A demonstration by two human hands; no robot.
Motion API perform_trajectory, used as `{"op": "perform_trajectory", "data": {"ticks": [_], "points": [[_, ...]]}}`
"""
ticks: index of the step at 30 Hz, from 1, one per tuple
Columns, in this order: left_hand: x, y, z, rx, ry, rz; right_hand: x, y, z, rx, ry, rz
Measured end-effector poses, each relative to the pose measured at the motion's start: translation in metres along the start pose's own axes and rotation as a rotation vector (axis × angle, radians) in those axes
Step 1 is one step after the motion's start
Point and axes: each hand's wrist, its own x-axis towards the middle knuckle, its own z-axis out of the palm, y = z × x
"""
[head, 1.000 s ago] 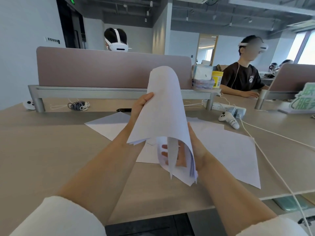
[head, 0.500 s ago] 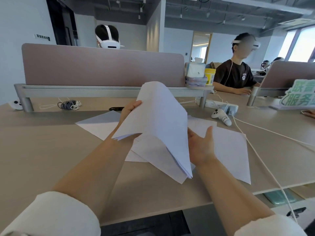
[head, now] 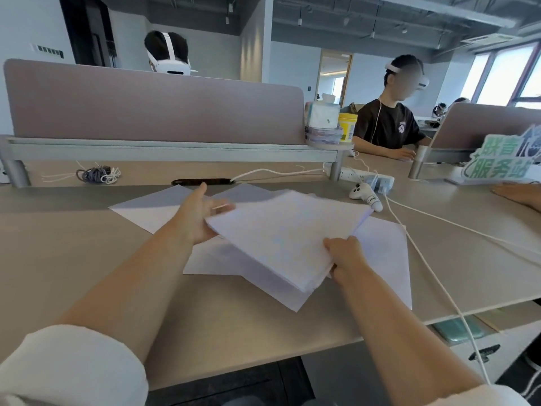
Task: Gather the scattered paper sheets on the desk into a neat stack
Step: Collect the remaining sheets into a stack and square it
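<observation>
Stack in hand over the desk, loose sheets left to gather

The right hand [head: 345, 256] pinches the near right corner of the stack [head: 281, 232], thumb on top, and holds it tilted just above the desk [head: 87, 259]. The left hand [head: 202, 215] is open with fingers straight at the stack's left corner; I cannot tell whether it bears the paper from below or only touches its edge. The stack's edges look fanned, not squared. Loose sheets [head: 386, 253] lie flat under and around it: one to the right beside a cable [head: 424, 259], one beneath, others at the far left. The gathering looks about midway. The next move likely calls for the free left hand to reach a far-left sheet, lift it by an edge and lay it on the stack, with squaring last
</observation>
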Motion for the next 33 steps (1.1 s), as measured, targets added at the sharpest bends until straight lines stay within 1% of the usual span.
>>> {"op": "perform_trajectory", "data": {"ticks": [2,4,6,10,12,15,18,23,25,29,33], "points": [[0.005,-0.007,-0.011,0.247,0.194,-0.04,0.0,0.006,0.0,-0.028,0.01,0.051],[0.008,-0.012,-0.013,0.526,0.277,-0.024,0.001,0.009,0.0,-0.042,0.001,0.084],[0.007,-0.015,-0.006,0.786,0.282,0.001,0.001,0.007,0.0,-0.059,0.001,0.104],[0.008,-0.018,0.002,1.265,0.237,0.01,0.0,0.004,-0.002,-0.107,0.002,0.149],[0.009,-0.022,0.003,1.438,0.219,0.002,-0.001,0.002,-0.002,-0.153,0.006,0.133],[0.008,-0.028,0.007,1.623,0.2,-0.013,-0.009,-0.004,-0.002,-0.209,0.018,0.079],[0.009,-0.027,0.012,1.671,0.199,-0.057,-0.024,-0.016,-0.005,-0.159,0.024,0.079],[0.011,-0.026,0.012,1.626,0.18,-0.101,-0.035,-0.034,-0.011,0.037,0.037,0.165],[0.01,-0.027,0.012,1.609,0.158,-0.117,-0.031,-0.033,-0.012,0.081,0.039,0.175],[0.007,-0.025,0.014,1.597,0.123,-0.055,-0.025,-0.031,-0.012,0.068,0.064,0.184],[0.003,-0.025,0.017,1.384,0.025,0.041,-0.024,-0.031,-0.015,0.02,0.052,0.254]]}}
